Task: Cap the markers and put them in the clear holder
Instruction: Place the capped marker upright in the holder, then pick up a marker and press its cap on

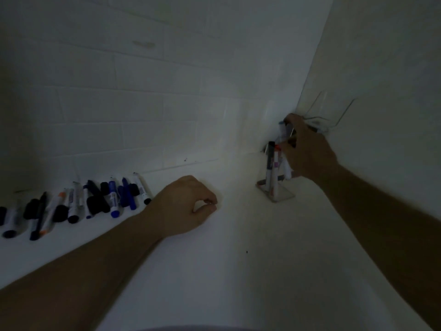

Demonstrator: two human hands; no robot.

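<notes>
The right hand (307, 149) pinches a marker (282, 131) upright, long axis near vertical, over the clear holder (276, 189) at 2 o'clock in the wall corner; other markers stand upright inside it; the left hand (186, 206) rests on the white table (238, 271), loosely curled, holding nothing; a row of markers (78, 204) lies at 9 o'clock

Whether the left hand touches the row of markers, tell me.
Apart. The head view shows bare table between the left hand and the nearest marker.
</notes>
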